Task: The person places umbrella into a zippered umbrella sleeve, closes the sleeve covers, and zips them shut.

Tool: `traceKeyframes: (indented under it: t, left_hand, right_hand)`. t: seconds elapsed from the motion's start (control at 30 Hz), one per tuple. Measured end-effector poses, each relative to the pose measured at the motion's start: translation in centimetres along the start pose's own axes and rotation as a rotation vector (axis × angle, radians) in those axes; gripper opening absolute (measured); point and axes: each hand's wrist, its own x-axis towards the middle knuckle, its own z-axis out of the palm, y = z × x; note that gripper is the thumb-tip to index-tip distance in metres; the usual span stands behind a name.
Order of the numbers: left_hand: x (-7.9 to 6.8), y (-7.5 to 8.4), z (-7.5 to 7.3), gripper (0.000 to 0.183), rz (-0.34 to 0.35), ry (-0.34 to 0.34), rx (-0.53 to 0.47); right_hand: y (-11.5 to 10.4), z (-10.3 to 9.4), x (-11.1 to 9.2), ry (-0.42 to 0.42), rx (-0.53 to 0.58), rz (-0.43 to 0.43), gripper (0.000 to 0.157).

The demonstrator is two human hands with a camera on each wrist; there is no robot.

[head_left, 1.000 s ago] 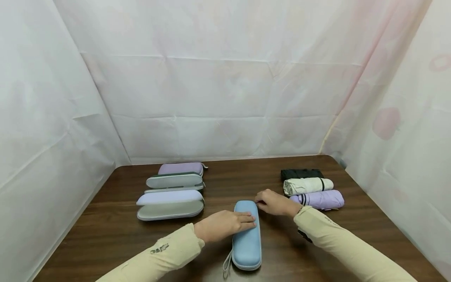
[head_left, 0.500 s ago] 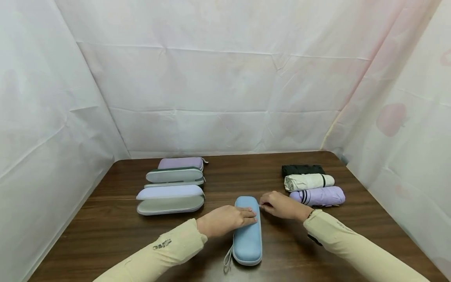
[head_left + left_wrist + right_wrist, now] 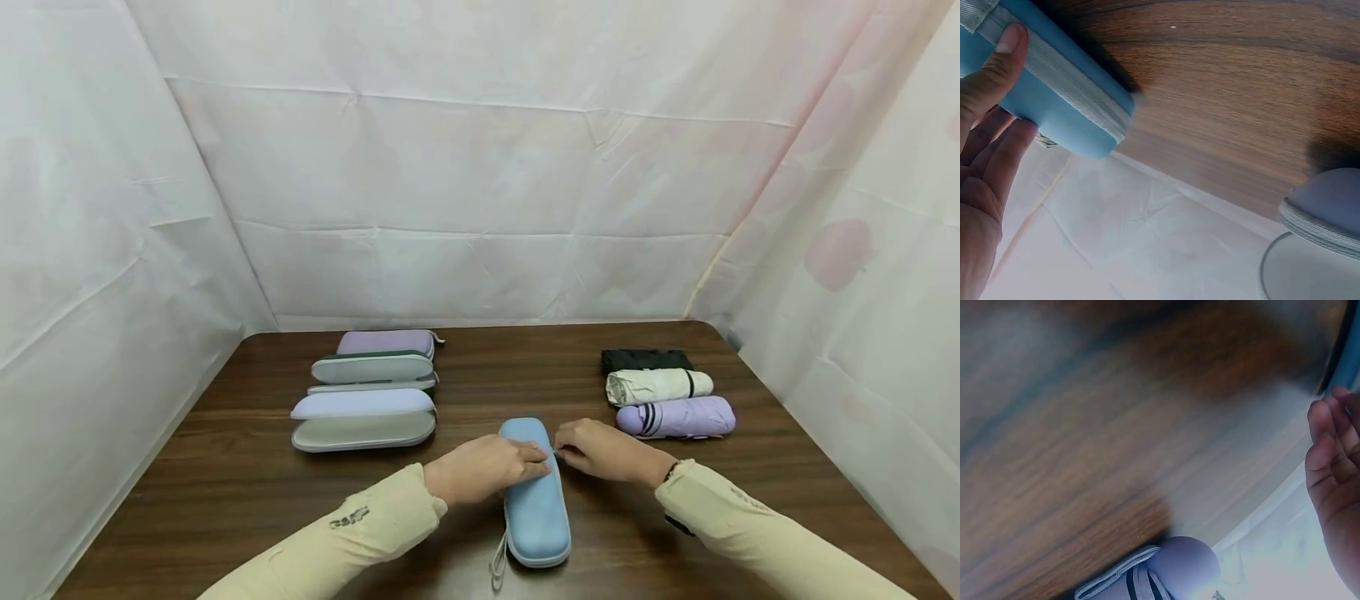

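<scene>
A blue zip case lies lengthwise on the brown table, its lid down and a grey wrist strap at its near left. My left hand holds it, fingers laid across the lid. In the left wrist view the thumb presses the grey zip band on its side. At the case's right edge my right hand pinches a small tab that looks like the zip pull, mostly hidden by the fingertips. The right wrist view shows those fingers bunched beside the blue case.
On the left lie a purple case, a grey-green case with its lid raised and a lavender case standing open. To the right are folded umbrellas: black, white and lavender. White sheeting encloses the table.
The right hand has slid along the case's right edge toward the near end. The case has turned slightly, its near end shifting right. The left hand stays on the lid.
</scene>
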Motion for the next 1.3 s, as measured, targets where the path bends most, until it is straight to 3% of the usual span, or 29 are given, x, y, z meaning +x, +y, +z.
traceKeyframes:
  t: [0.3,0.47,0.53,0.63,0.97,1.3]
  left_hand:
    - [0.8,-0.1,-0.1,0.072,-0.011,0.047,0.025]
    - [0.3,-1.3,0.8,0.09,-0.108,-0.003,-0.163]
    - [-0.1,-1.6,1.3,0.092,-0.156,-0.027,-0.259]
    - [-0.6,-1.8,1.7,0.089,-0.202,-0.028,-0.326]
    - [-1.8,-2.0,2.8,0.088,-0.241,0.113,-0.21]
    - [-2.2,-0.8,3.4,0.087,-0.292,0.203,-0.128]
  right_hand:
    - [-0.7,0.1,-0.2,-0.019,-0.033,-0.012,0.011]
    - [-0.4,0.5,1.1,-0.006,-0.06,-0.075,0.01]
    - [-0.3,0.6,1.5,-0.014,-0.054,-0.084,0.01]
    - [-0.1,0.7,2.0,-0.032,-0.051,-0.087,0.009]
    - [-0.1,-0.3,1.7,-0.103,-0.169,-0.084,0.012]
    - [-0.2,-0.3,-0.3,-0.07,-0.218,-0.107,0.015]
